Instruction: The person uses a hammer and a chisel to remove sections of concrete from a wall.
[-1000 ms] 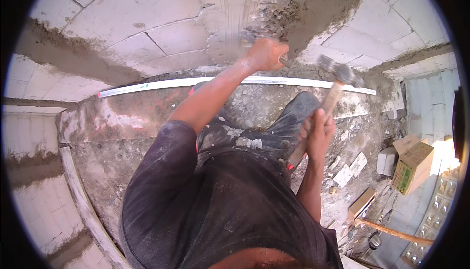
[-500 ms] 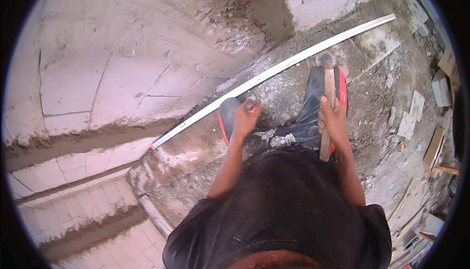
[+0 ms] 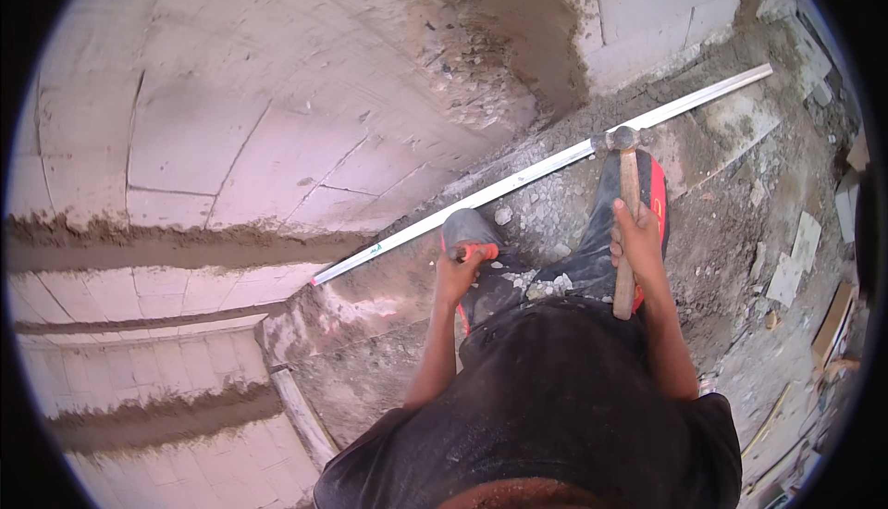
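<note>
My right hand (image 3: 640, 245) is wrapped round the wooden handle of a hammer (image 3: 628, 180), which points away from me over my right leg. Its dark metal head is at the far end, overlapping the long white straightedge bar (image 3: 518, 179) in view. In my left hand (image 3: 457, 271), by my left knee, is a short orange-handled tool (image 3: 482, 251); the fingers are closed on it and its working end cannot be made out. White broken chips (image 3: 549, 287) lie on my lap, with more rubble (image 3: 536, 215) between my legs.
A pale block wall (image 3: 203, 157) with brown mortar bands rises at left and ahead; a rough mortar patch (image 3: 518, 28) marks its corner. Dusty ground holds flat pale pieces (image 3: 794, 259) and a cardboard-brown board (image 3: 832, 326) at right. A pale post (image 3: 303, 416) lies at lower left.
The view has shifted, so wall, bar and legs sit lower and further right. My left hand has turned, bringing the tool's orange part into sight. The right hand still grips the hammer.
</note>
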Tool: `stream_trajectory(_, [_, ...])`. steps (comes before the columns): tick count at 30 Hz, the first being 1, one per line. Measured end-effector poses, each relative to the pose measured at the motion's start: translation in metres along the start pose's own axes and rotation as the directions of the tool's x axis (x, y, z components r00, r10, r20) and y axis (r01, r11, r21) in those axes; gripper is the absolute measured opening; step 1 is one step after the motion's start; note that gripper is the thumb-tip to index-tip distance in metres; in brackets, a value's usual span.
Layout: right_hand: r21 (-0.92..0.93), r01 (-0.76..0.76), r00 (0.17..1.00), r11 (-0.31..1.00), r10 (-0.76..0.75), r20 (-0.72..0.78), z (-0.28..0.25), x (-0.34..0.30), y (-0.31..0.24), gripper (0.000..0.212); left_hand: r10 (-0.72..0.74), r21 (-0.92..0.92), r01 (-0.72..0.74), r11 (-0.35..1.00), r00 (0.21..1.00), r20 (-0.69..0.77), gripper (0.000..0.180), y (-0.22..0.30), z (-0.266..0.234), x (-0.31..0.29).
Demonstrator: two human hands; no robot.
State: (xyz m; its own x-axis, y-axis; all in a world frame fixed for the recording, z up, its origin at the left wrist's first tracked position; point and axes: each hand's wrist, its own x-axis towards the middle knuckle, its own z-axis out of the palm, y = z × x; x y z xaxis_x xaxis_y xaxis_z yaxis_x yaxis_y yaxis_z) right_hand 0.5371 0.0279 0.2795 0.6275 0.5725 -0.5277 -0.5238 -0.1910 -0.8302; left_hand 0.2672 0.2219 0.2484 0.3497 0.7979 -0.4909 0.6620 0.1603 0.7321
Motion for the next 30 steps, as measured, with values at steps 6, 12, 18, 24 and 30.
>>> stream_trajectory(6, [-0.068,0.085,0.995,0.994,-0.082,0.050,0.011,0.001,0.005,0.031,0.669,0.337,-0.609,0.718,0.738,-0.089,0.018,0.017,0.028,0.017])
stream_trajectory(12, [-0.117,0.108,0.994,0.987,-0.107,0.012,0.006,0.005,0.005,0.031,0.576,0.154,-0.578,0.801,0.815,0.061,0.035,0.060,0.052,0.031])
stream_trajectory(18, [-0.022,0.085,0.996,0.996,-0.084,0.042,0.033,0.000,-0.024,0.030,0.492,0.142,-0.492,0.859,0.870,0.034,0.039,0.037,0.060,0.016])
stream_trajectory(24, [0.209,0.507,0.856,0.836,-0.517,-0.005,0.069,0.046,-0.088,0.028,0.491,0.180,-0.507,0.843,0.861,0.128,0.027,0.048,0.069,0.008])
stream_trajectory(30, [0.501,0.506,0.822,0.702,-0.568,-0.035,0.100,0.085,-0.113,0.028,0.338,0.216,-0.365,0.906,0.929,0.153,0.022,0.068,0.080,0.007])
